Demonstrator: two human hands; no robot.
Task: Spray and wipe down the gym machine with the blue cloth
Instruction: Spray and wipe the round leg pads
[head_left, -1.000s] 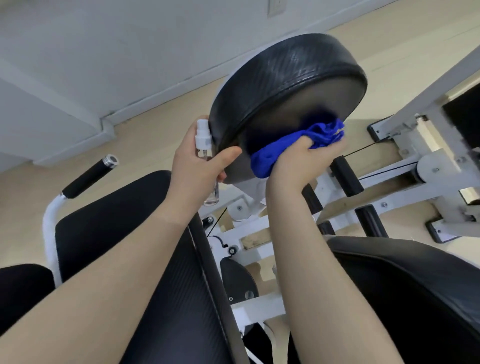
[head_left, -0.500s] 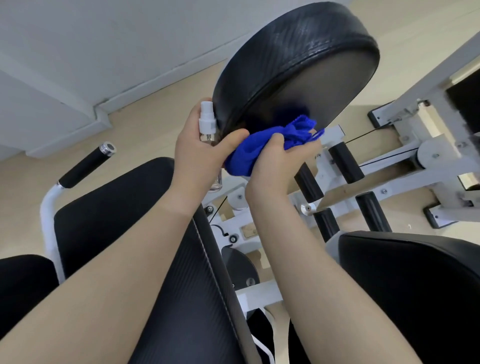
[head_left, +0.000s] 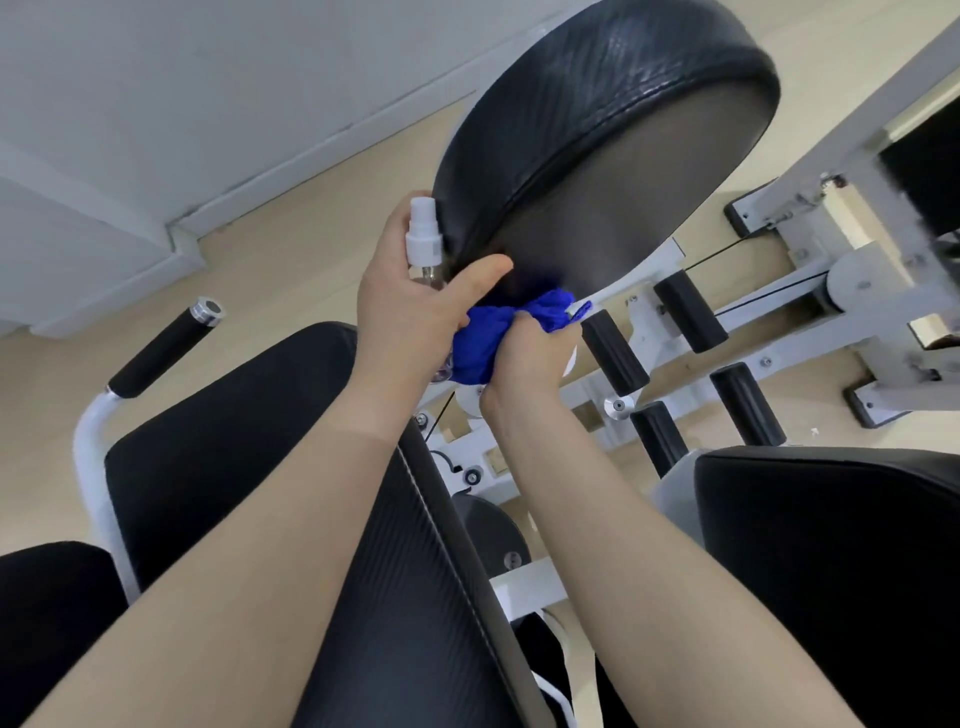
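Observation:
A round black padded cushion (head_left: 613, 130) of the white-framed gym machine fills the upper middle, tilted so its flat face shows. My left hand (head_left: 410, 312) grips a small clear spray bottle (head_left: 423, 239) with a white nozzle, right beside the cushion's left rim; its thumb lies on the pad's lower edge. My right hand (head_left: 530, 353) holds a bunched blue cloth (head_left: 493, 332) just under the cushion's bottom edge, close against my left hand. Whether the cloth touches the pad is not clear.
Black seat pads lie at lower left (head_left: 249, 467) and lower right (head_left: 831, 545). A white bar with a black grip (head_left: 161, 348) stands at left. Several black roller pegs (head_left: 691, 312) and the white frame (head_left: 857, 280) with a cable run right. Beige floor and a grey wall lie behind.
My right hand has drawn the blue cloth down and left across the cushion's face to its bottom edge, ending next to my left hand. The view has tilted, so the cushion sits higher.

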